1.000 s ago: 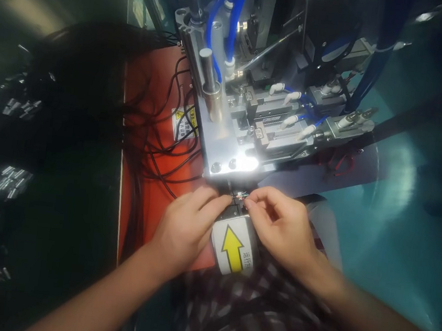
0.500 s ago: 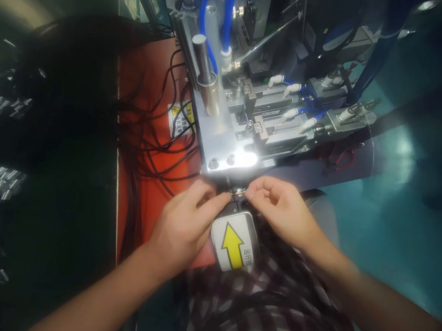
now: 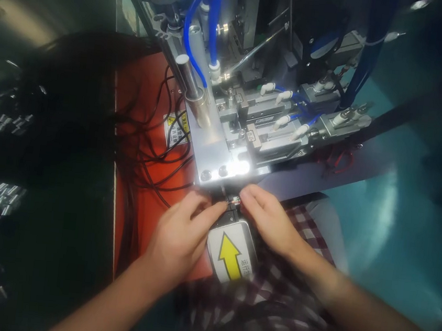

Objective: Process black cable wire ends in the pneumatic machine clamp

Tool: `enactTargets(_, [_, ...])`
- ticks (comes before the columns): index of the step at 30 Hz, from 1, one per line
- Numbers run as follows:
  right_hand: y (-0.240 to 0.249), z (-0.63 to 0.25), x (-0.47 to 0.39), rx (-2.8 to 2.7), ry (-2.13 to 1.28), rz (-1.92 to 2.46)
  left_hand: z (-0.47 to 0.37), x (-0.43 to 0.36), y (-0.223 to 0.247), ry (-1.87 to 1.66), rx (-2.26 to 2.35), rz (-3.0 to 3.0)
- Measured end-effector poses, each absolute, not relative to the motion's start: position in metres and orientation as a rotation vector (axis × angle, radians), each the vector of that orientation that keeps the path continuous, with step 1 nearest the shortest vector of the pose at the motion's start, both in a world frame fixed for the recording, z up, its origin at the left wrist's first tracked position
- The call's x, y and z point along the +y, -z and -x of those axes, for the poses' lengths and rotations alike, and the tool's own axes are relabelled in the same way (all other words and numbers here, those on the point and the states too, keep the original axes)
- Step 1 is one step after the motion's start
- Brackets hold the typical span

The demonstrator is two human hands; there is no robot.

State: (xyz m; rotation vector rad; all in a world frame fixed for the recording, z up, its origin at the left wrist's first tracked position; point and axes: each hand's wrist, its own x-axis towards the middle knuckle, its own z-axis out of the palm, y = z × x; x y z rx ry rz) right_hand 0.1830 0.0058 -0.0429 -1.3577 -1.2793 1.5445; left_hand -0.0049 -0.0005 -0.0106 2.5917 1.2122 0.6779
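A small shiny metal part [image 3: 235, 200] sits between my hands at the front of the machine, on a narrow dark track. My left hand [image 3: 183, 225] is closed, with thumb and forefinger tips together at the part's left side; a thin orange-tinted end shows by the thumb, too small to name. My right hand [image 3: 268, 218] is also closed, its fingertips pressed together at the part's right side, and they hide what is between them. Just below lies a white plate [image 3: 215, 244] with a yellow arrow pointing toward the machine.
The metal machine block [image 3: 214, 151] stands right in front of my fingers, with pneumatic cylinders [image 3: 275, 139] and blue air hoses [image 3: 216, 23]. Several black cables [image 3: 154, 163] lie over the orange table [image 3: 142, 89] at left. A warning label [image 3: 176, 129] is stuck there.
The view has shifted slightly, so the machine appears lower and further left. My right fingers have straightened and drawn together beside the metal part; my left hand keeps its pinch.
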Motion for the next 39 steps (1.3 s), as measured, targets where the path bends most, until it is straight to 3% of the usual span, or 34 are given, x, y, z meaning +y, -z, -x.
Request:
enactTargets(18, [0.0414,-0.1897,0.0070,-1.655,-1.099,1.299,0.0030,0.0015,0.0092,-0.720,1.193,-2.565])
enactTargets(31, [0.0452,-0.1842,0.0053,-1.129,-1.602,1.282,0.0043,-0.0006,0.0075,-0.628,1.223,-2.741])
enactTargets(39, [0.0472,-0.1830,0.0038,-1.434,-1.301,1.328,0.0045,-0.0001,0.0081,-0.653,1.189,-2.714])
